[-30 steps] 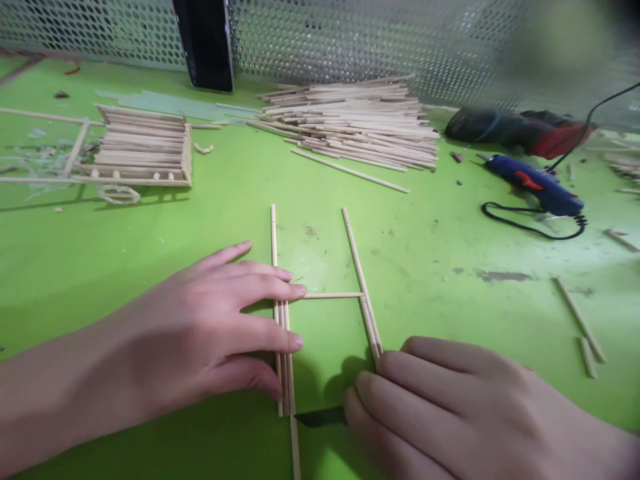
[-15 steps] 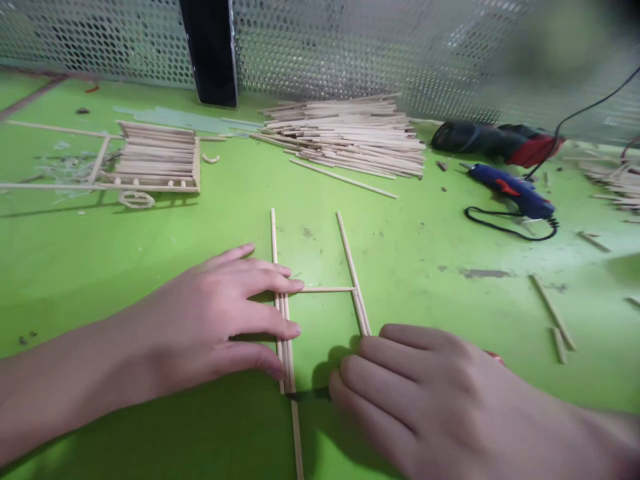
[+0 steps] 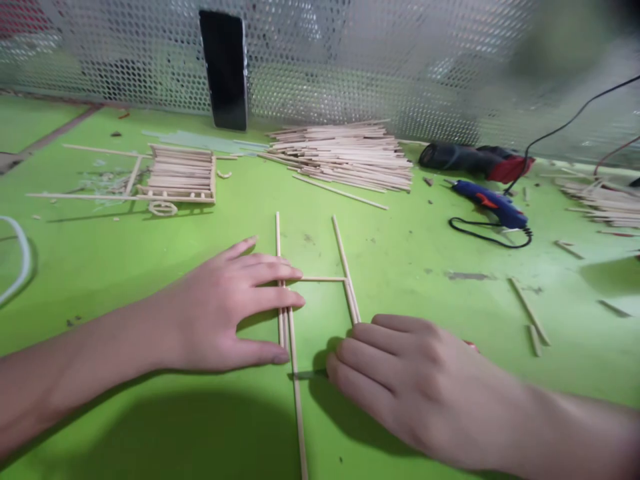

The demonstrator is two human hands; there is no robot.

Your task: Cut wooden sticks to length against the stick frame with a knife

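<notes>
My left hand [image 3: 227, 303] lies with its fingers spread over thin wooden sticks, pressing lightly on two upright ones and a long stick [image 3: 299, 413] that runs toward me. A crosswise stick [image 3: 325, 279] joins this side to the slanted pair of sticks [image 3: 349, 280] on the right. My right hand [image 3: 400, 380] is closed around a knife, most of which is hidden in the fist. Its dark blade [image 3: 311, 375] points left, with the tip at the long stick just below my left thumb. A bit of red shows behind the fist.
A small stick-built cart [image 3: 183, 175] stands at the back left. Behind are a pile of sticks [image 3: 345, 157], a propped black phone [image 3: 225, 70] and a mesh panel [image 3: 320, 60]. A blue glue gun [image 3: 493, 202], a dark torch-like object [image 3: 460, 159] and stick offcuts [image 3: 530, 310] lie right.
The view has shifted, bringing a white loop in at the left. The blade tip now meets the long stick slightly beyond the shorter sticks' ends. My left hand stays spread on the sticks.
</notes>
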